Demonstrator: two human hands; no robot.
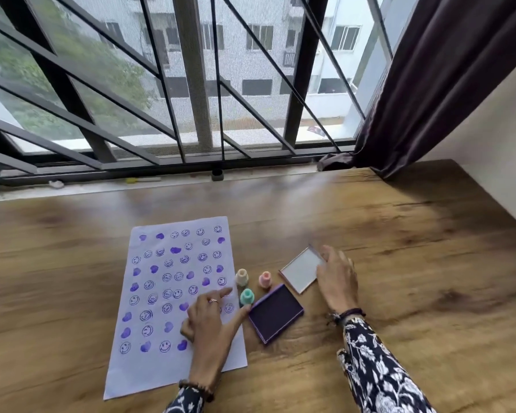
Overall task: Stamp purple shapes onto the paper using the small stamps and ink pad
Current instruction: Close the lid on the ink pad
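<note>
A white paper [149, 296] covered in purple smiley and heart prints lies on the wooden table. My left hand [210, 320] rests flat on its lower right part, fingers spread, thumb tip beside the teal stamp [246, 296]. A cream stamp [241, 276] and a pink stamp [265, 279] stand upright just right of the paper. The open purple ink pad [276, 312] sits below them. My right hand [337, 275] grips the right edge of the ink pad's clear lid [300, 269], which lies tilted on the table.
The wooden table [414, 278] runs to a window sill with dark metal bars behind it. A dark curtain [429, 99] hangs at the back right, next to a white wall. Small items lie on the sill [143, 180].
</note>
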